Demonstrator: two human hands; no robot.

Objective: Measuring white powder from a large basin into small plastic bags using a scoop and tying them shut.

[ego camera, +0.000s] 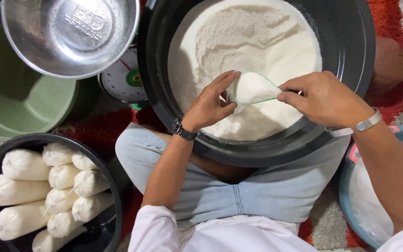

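Both hands pinch a clear bag of white powder: left hand curled on its left edge, right hand on its right, over the powder-filled black basin; left of the basin, a steel bowl

white powder, black basin

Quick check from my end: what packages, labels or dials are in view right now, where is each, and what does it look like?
Filled bags: black tub, lower left; tied, sausage-shaped, white.
Scale dial: upper middle, under the metal bowl; round, white face, green centre, red needle.
Embossed mark: on the metal bowl's underside; raised, silver.
Clear bag: between both hands, over the big basin; part-filled, white.
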